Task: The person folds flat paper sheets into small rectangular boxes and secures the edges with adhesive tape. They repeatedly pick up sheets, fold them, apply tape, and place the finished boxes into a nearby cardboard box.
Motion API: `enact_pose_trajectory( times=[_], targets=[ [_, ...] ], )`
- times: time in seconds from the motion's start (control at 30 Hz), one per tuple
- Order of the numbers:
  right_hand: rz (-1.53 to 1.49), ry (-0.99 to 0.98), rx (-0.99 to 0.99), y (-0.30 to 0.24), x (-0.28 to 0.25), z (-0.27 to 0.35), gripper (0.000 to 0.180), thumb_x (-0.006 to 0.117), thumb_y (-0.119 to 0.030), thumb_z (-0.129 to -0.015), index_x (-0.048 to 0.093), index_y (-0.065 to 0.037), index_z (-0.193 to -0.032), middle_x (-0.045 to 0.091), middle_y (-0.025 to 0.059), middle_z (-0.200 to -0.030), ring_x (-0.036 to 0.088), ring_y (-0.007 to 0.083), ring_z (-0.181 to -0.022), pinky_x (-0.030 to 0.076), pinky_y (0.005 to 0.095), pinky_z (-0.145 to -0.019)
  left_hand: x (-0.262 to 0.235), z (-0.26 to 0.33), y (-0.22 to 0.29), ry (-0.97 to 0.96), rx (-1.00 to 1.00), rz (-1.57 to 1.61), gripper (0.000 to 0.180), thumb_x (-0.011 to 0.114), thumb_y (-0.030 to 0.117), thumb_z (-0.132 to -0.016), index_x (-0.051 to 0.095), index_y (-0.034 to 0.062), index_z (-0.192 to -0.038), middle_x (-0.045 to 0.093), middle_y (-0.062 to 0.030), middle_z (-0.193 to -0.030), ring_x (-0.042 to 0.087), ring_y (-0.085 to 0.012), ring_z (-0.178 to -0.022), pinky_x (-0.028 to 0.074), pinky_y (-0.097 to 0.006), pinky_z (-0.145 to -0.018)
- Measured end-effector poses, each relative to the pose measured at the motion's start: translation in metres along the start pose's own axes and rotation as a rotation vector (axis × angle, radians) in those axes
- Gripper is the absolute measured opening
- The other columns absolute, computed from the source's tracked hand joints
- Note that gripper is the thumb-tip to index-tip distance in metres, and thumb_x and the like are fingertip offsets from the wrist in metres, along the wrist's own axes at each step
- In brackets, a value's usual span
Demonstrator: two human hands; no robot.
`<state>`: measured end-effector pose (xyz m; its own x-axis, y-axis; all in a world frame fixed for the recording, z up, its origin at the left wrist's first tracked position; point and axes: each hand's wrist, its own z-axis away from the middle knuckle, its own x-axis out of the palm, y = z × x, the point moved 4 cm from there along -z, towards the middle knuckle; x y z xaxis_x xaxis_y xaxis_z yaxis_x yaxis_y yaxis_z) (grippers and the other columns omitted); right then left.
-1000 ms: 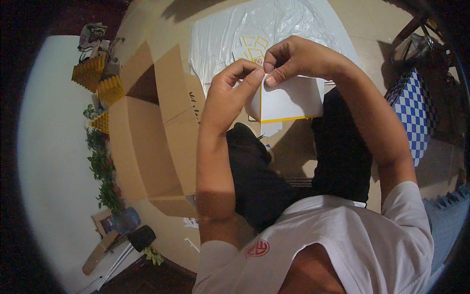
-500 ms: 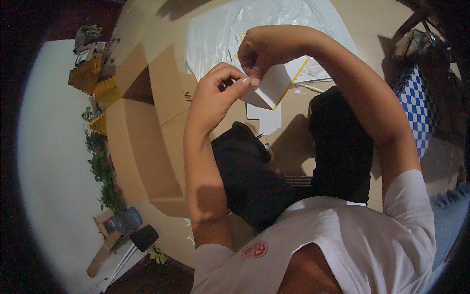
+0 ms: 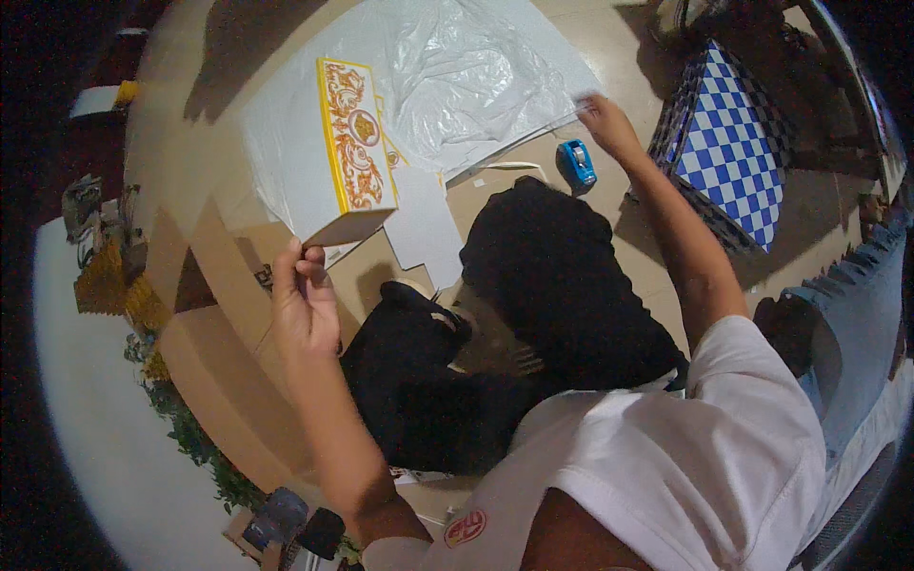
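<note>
My left hand [image 3: 307, 300] pinches the lower corner of a folded cardboard panel [image 3: 352, 143] between thumb and fingers. The panel stands raised, its face white with an orange ornate pattern and a round emblem, its edges yellow, its lower flap folded at an angle. Out to the right, my right hand [image 3: 609, 126] is apart from the panel, over the edge of a white board [image 3: 271, 124] covered in clear plastic. Its fingers look bent but are blurred, and whether they hold anything is unclear. A blue tape dispenser [image 3: 577, 164] lies on the floor just below it.
A white cut-out card piece [image 3: 424, 224] lies beyond my knees. An open brown cardboard box [image 3: 224, 381] stands at left, with green plants [image 3: 195, 433] along the wall. On the right are a blue-and-white checkered object [image 3: 733, 143] and blue fabric [image 3: 852, 333].
My hands have parted: the left has carried the panel left and turned its patterned face into view, while the right has swung away to the right. The tape dispenser now shows.
</note>
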<state>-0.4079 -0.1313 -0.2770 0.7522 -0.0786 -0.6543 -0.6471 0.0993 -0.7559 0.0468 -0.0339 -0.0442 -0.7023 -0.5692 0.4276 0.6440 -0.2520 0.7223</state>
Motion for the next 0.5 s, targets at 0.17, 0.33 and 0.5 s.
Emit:
enact_pose_trajectory(
  times=[0.17, 0.33, 0.5],
  targets=[
    [-0.145, -0.249, 0.465, 0.131, 0.055, 0.086, 0.035, 0.060, -0.017, -0.088, 0.054, -0.008, -0.122, 0.064, 0.0099, -0.084, 0.061, 0.0169, -0.065, 0.049, 0.0294, -0.055, 0.019, 0.023, -0.031, -0.065, -0.131, -0.057, 0.019, 0.066, 0.001, -0.084, 0.056, -0.0046, -0.098, 0.058, -0.0083, -0.090, 0.058, -0.0133, -0.073, 0.054, -0.015, -0.060],
    [-0.408, -0.318, 0.724, 0.146, 0.085, 0.096, 0.028, 0.062, -0.022, -0.089, 0.056, -0.009, -0.114, 0.063, 0.0072, -0.083, 0.061, 0.0171, -0.064, 0.051, 0.0301, -0.055, 0.033, 0.027, -0.051, -0.101, -0.175, -0.220, 0.021, 0.065, 0.008, -0.085, 0.057, -0.0036, -0.101, 0.059, -0.0067, -0.091, 0.058, -0.0118, -0.072, 0.051, -0.013, -0.059],
    [-0.421, -0.252, 0.685, 0.218, 0.101, 0.088, 0.021, 0.063, -0.025, -0.089, 0.057, -0.009, -0.102, 0.061, 0.0048, -0.080, 0.060, 0.0163, -0.061, 0.051, 0.0305, -0.053, 0.053, 0.025, -0.054, -0.188, -0.200, -0.262, 0.025, 0.063, 0.009, -0.086, 0.056, -0.0058, -0.106, 0.059, -0.0071, -0.092, 0.058, -0.0125, -0.072, 0.051, -0.014, -0.059]
  ],
)
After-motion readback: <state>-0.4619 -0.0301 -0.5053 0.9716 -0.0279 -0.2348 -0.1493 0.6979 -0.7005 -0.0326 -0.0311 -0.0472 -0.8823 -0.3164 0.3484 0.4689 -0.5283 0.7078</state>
